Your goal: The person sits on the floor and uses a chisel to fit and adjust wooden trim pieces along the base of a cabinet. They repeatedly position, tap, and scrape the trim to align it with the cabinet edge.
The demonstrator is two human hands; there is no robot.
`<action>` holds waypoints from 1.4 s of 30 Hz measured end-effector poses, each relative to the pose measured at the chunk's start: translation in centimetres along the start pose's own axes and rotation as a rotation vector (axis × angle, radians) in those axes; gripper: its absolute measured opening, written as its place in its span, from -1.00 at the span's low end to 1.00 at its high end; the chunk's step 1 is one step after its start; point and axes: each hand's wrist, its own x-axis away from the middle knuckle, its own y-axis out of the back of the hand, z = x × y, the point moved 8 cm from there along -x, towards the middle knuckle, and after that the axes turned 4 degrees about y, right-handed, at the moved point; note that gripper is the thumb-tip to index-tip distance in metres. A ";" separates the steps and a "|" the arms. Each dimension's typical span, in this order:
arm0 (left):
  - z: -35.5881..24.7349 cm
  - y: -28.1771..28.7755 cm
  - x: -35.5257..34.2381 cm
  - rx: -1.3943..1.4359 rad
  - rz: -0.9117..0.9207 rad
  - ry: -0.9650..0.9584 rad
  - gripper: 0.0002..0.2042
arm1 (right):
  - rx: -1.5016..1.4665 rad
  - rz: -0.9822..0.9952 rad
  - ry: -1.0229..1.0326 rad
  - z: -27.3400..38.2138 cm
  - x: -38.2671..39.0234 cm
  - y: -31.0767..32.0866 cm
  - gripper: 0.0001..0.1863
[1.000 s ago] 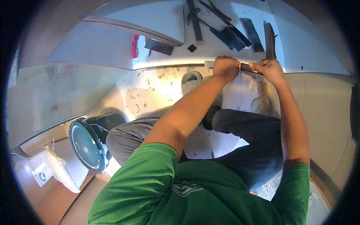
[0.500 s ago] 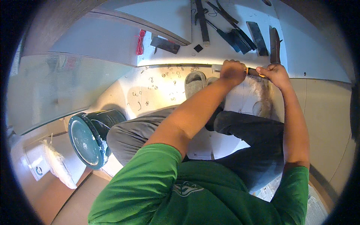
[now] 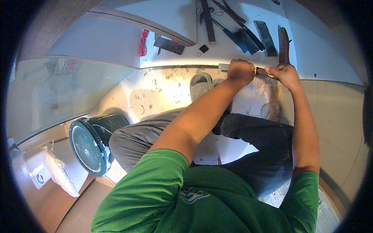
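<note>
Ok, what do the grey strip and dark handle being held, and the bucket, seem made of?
Grey strip: probably metal, dull, flat, straight edges.
Dark handle: plastic or rubber, judging by its orange parts.
Bucket: likely plastic, smooth and dark green, slight sheen, white smears.

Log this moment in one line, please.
left hand: around tool | right hand: on its handle | bucket: at left | red cord: far side, left

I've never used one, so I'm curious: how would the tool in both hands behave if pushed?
The tool is probably stiff: its grey tip looks straight and metallic. Laid down, it may slide rather than roll, since that tip looks flat. Weight is harder to judge: the left hand covers its middle.
</note>
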 end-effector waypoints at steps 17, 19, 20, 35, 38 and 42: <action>0.8 0.4 -0.2 -0.036 0.093 0.017 -0.85 | -0.022 0.020 -0.002 0.1 -0.7 -0.8 -0.24; 0.1 -0.4 -0.5 -0.046 0.076 0.009 -0.85 | -0.059 0.027 -0.027 -1.4 -0.9 -0.5 -0.23; 0.3 -0.2 -0.3 -0.039 0.074 0.004 -0.85 | -0.056 0.019 -0.006 -0.8 -0.6 -0.7 -0.23; 1.6 0.9 0.5 -0.062 0.061 -0.010 -0.86 | -0.020 0.027 0.004 1.6 0.1 -1.3 -0.24; 1.7 -0.2 0.3 0.003 0.014 -0.013 -0.85 | -0.064 0.022 -0.015 0.7 0.0 -1.1 -0.21; 2.4 0.5 0.7 0.000 0.009 -0.018 -0.84 | -0.047 -0.007 0.036 1.8 0.1 -1.8 -0.29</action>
